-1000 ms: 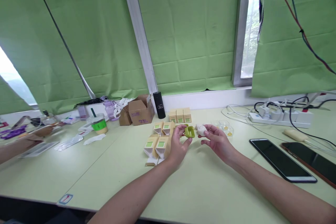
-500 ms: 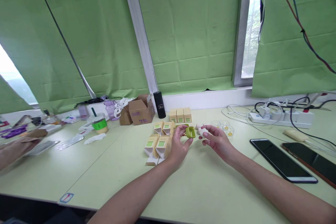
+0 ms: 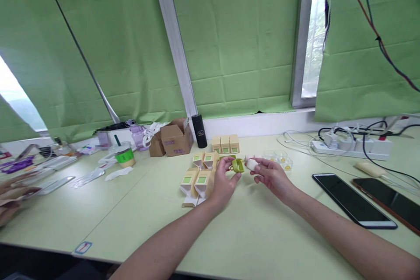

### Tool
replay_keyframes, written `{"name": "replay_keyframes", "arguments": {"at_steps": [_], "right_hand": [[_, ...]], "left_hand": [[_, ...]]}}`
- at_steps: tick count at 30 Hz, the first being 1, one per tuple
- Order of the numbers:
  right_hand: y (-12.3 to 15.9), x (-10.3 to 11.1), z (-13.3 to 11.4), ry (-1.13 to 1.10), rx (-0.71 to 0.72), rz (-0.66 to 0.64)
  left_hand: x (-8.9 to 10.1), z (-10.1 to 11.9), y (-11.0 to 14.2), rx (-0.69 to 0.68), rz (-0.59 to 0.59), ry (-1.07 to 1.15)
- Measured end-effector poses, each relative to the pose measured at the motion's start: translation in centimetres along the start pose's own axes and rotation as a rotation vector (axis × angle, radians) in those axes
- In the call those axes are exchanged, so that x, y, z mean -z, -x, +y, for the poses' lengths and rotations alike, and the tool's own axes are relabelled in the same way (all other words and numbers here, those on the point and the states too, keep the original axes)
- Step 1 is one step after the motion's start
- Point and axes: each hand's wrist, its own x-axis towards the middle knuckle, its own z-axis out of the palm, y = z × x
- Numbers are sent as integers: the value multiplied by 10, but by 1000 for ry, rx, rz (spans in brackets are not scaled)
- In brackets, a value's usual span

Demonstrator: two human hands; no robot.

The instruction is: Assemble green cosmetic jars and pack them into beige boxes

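Observation:
My left hand [image 3: 226,183] pinches a small olive-green case [image 3: 237,166], hollow and tipped towards the right. A small white rounded piece [image 3: 252,165] is between the fingers of my right hand [image 3: 272,177], just right of the case and apart from it. What exactly the white piece is I cannot make out. Several small yellow boxes [image 3: 201,178] with green squares and open white flaps lie beside my left hand. Behind my right hand sits a clear plastic tray [image 3: 288,162] with yellow-centred spots in it.
Three closed yellow boxes [image 3: 225,144] stand at the back, near a black cylinder [image 3: 199,131] and an open cardboard box [image 3: 177,138]. A lidded cup [image 3: 124,156] is to the left. Two phones [image 3: 352,199] and a power strip [image 3: 354,146] occupy the right. Another person's hands [image 3: 16,194] appear far left.
My right hand has turned the white piece slightly and brought it a little leftward, nearer the green case. At far left, the other person's hands have come into view, blurred.

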Motion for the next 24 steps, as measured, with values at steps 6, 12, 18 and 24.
{"name": "replay_keyframes", "arguments": {"at_steps": [6,12,18,24], "right_hand": [[1,-3,0,73,65,37],[1,-4,0,207,134,53],[1,-5,0,277,164,22],[-1,-4,2,337,191,12]], "left_hand": [[-1,-2,0,7,11,-20],[-2,0,2,-6,21,-69],[-1,6,4,1,-18,-116],[0,5,6,3,-25,-176]]}}
